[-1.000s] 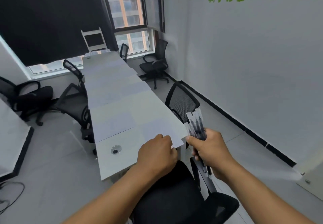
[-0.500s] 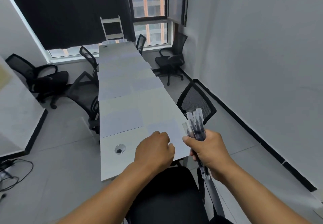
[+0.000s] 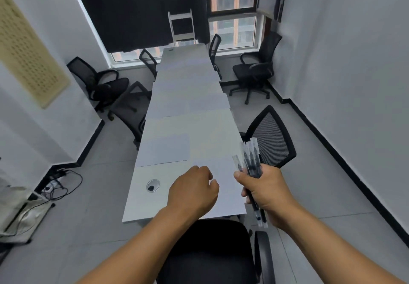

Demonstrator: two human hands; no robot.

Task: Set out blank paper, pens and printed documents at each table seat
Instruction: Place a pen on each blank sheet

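Note:
A long white table [image 3: 141,197] runs away from me, with sheets of paper laid along both sides. The nearest left sheet [image 3: 164,149] lies flat. A near right sheet [image 3: 225,186] lies under my hands. My right hand [image 3: 265,189] grips a bundle of several black pens [image 3: 250,157] with clear caps, upright over the table's right edge. My left hand [image 3: 194,192] hovers over the near right sheet with fingers loosely curled and nothing visible in them.
A black chair seat [image 3: 210,248] is right below me at the table's end. A mesh chair [image 3: 271,137] stands at the right side; more black chairs [image 3: 254,71] line both sides. A cable hole [image 3: 152,185] sits in the near tabletop. Cables [image 3: 59,186] lie on the floor at left.
My view has swung left so the table now sits centred. My left hand has drawn slightly away from the pens, while the right hand still holds the bundle.

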